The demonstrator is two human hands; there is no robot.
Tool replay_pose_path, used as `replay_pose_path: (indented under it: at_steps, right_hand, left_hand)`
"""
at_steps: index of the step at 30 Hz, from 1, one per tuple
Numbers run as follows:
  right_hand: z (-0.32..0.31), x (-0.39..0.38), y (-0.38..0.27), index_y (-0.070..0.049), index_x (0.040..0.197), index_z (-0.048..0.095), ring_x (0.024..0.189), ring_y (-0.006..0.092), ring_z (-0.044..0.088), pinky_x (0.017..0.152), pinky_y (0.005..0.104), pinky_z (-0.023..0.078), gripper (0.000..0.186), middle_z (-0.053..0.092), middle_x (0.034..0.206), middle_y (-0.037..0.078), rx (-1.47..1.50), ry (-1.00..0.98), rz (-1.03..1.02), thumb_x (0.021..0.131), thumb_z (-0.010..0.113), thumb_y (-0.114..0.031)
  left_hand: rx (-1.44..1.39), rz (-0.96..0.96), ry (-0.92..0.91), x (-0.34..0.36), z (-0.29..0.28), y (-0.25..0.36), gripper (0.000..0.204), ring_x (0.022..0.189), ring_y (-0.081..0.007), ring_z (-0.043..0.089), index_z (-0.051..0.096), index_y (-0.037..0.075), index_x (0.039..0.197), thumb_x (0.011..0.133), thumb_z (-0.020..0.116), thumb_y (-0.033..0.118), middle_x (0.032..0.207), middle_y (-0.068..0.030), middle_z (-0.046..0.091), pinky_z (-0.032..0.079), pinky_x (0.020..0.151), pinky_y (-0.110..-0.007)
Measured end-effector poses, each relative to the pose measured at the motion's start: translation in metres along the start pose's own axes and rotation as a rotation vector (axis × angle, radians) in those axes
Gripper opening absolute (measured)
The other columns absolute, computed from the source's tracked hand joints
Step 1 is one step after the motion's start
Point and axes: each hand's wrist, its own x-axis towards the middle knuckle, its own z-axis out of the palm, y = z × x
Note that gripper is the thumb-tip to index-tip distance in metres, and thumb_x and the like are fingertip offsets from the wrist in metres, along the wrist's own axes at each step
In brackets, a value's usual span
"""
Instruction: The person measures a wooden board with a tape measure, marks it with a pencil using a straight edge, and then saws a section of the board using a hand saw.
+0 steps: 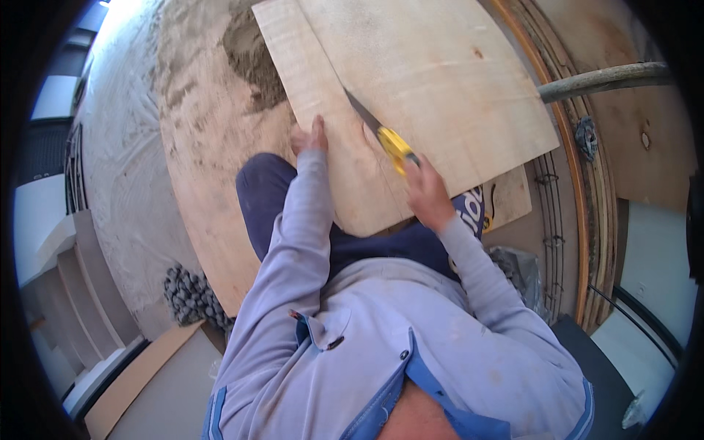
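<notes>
A pale plywood sheet (440,81) lies across my lap and stretches away from me. From its far edge a long cut line runs toward me, leaving a narrower strip on the left. At the near end of that line sits the blade of a handsaw (363,110), slanting toward my right. My right hand (429,192) is closed around the saw's yellow and black handle. On the sheet's left edge, my left hand (311,137) grips the wood with the thumb on top; its other fingers are partly hidden.
Under the sheet is a larger dusty board (198,154) with a heap of sand (253,55). Dark netting or rope (192,295) lies bundled at the left. Along the right are long timber strips (579,169), a wooden pole (605,81), thin metal rods (550,213) and plastic wrap (519,271).
</notes>
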Motion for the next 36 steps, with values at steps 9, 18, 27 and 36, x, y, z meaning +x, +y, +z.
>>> replay_pose_path:
  at_steps: [9,18,27,36]
  right_hand:
    - [0.024,0.038,0.02,0.0,0.094,0.049,0.072,0.0418,0.054,0.061,0.0421,0.042,0.021,0.055,0.076,0.024,-0.073,0.135,-0.139,0.091,0.044,-0.021]
    - [-0.037,-0.103,-0.011,0.004,0.107,0.048,0.069,0.0416,0.055,0.06,0.0437,0.043,0.026,0.057,0.08,0.026,0.018,-0.033,-0.017,0.09,0.043,-0.016]
    - [-0.009,-0.066,0.001,0.001,0.099,0.049,0.072,0.0429,0.055,0.06,0.0429,0.043,0.022,0.056,0.078,0.026,-0.04,-0.026,-0.059,0.091,0.043,-0.02]
    - [0.021,0.028,0.016,0.0,0.096,0.049,0.071,0.0431,0.054,0.058,0.0451,0.041,0.025,0.056,0.075,0.024,-0.06,0.089,-0.135,0.091,0.045,-0.024]
  left_hand:
    - [-0.081,-0.005,-0.111,-0.011,0.002,0.003,0.042,0.086,-0.0326,0.062,0.062,0.002,0.092,0.071,0.068,0.038,0.091,-0.0183,0.065,0.047,0.078,-0.039]
    - [-0.12,-0.059,-0.062,0.0,-0.034,-0.019,0.044,0.088,-0.0345,0.061,0.061,0.001,0.093,0.071,0.069,0.038,0.091,-0.0199,0.064,0.046,0.08,-0.039]
    - [-0.057,-0.061,-0.057,-0.003,-0.027,-0.028,0.047,0.09,-0.0349,0.06,0.06,-0.002,0.095,0.071,0.068,0.038,0.095,-0.0219,0.063,0.046,0.08,-0.038]
    - [-0.081,-0.032,-0.086,-0.003,-0.007,-0.003,0.044,0.088,-0.0331,0.062,0.061,0.0,0.092,0.07,0.069,0.038,0.095,-0.0198,0.064,0.047,0.079,-0.038]
